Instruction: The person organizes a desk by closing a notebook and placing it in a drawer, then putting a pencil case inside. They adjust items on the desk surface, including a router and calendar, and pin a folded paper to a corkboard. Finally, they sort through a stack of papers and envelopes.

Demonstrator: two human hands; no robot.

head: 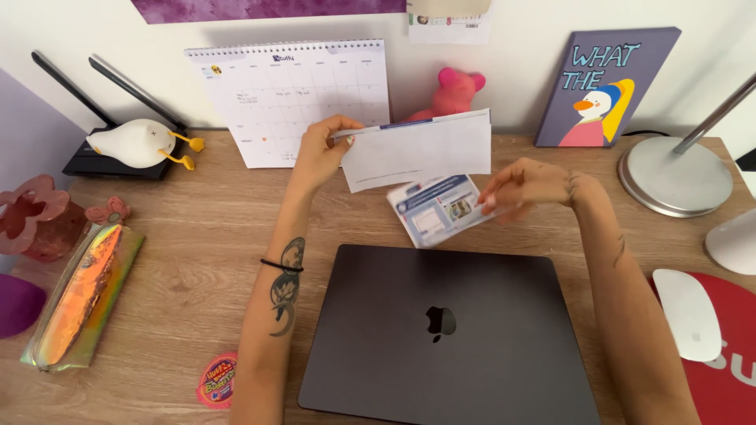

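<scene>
The left hand [319,153] is pinching the white envelope [417,149] at its upper left corner, its grip closed on the paper between thumb and fingertips and holding the envelope up in the air above the tabletop [197,236], long side roughly level and tilted a little up to the right. The right hand [524,189] is gripping the right edge of a printed card [437,208], fingers closed on it; the hand is blurred, so the exact finger placement is hard to tell. The card is sitting just below the envelope's lower edge, partly overlapped by it, and hanging over the far edge of the closed dark laptop [449,330]. To handle this step well, I judge that the left grip should be keeping the envelope steady and flat, pinching only the corner so the paper is not creasing, while the right hand is keeping the card in line with the envelope's long side rather than skewed, so that nothing is snagging or bending. Both pieces are staying clear of the laptop lid. Farther out, a wall calendar [291,98] is leaning behind the envelope, a pink plush toy [455,93] is standing beside it, and a white mouse [689,315] is resting on a red pad [728,378] at the right.
</scene>
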